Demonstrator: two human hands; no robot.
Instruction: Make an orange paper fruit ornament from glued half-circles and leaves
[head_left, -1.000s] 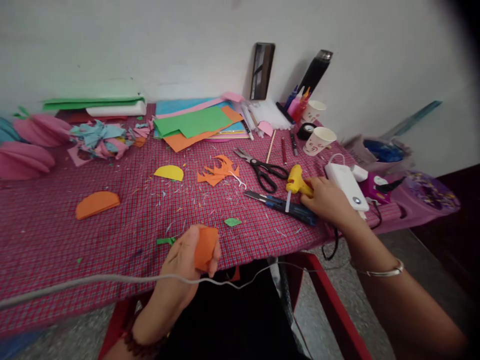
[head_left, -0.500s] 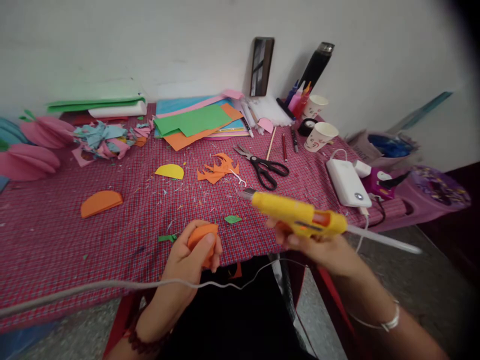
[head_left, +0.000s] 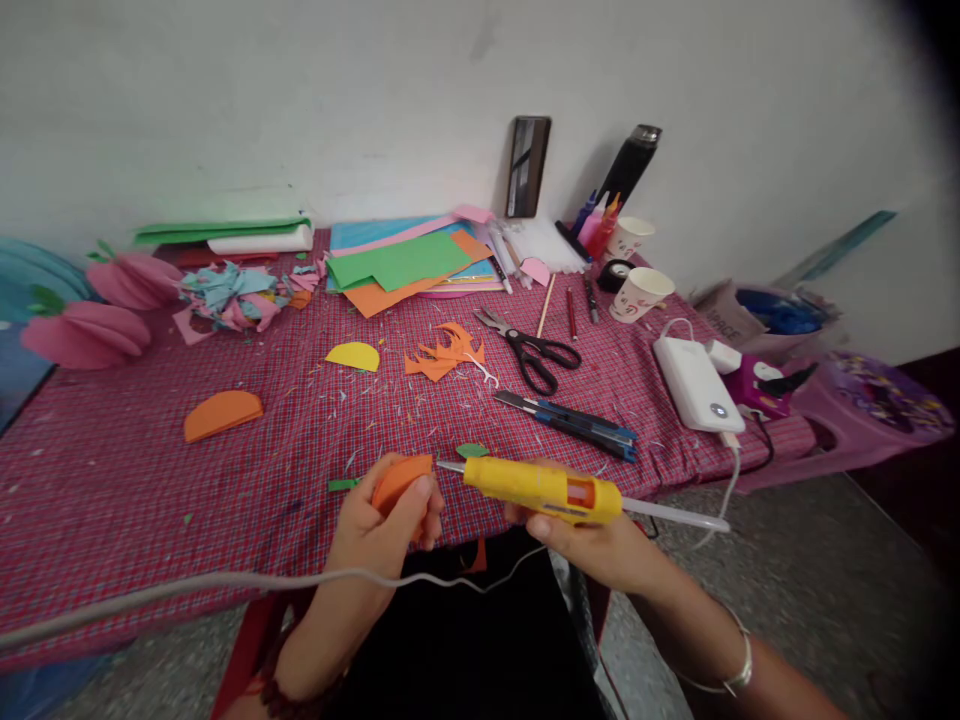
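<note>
My left hand point(head_left: 386, 525) is closed around a folded orange paper piece point(head_left: 401, 482), thumb pressed on its face. In my right hand point(head_left: 585, 540) is a yellow hot glue gun point(head_left: 540, 487), a clear glue stick point(head_left: 675, 515) poking out of its back end. Its nozzle points left and is right beside the orange paper's upper edge; whether they touch I cannot tell. A small green paper leaf point(head_left: 472, 451) lies just behind the nozzle. Farther left rests a stack of orange half-circles point(head_left: 223, 415), and a yellow half-circle point(head_left: 354, 356) lies behind my left hand.
Black-handled scissors point(head_left: 536, 352) and box cutters point(head_left: 574, 425) lie beyond the glue gun. Orange scraps point(head_left: 446, 352) are mid-table. Paper cups point(head_left: 641, 294) and a white power bank point(head_left: 697, 385) stand right. A white cable point(head_left: 225, 580) crosses in front of my left wrist.
My right hand has brought the glue gun left and slightly down, its nozzle now beside the orange paper. The box cutters have come into view behind it. My left hand keeps its hold.
</note>
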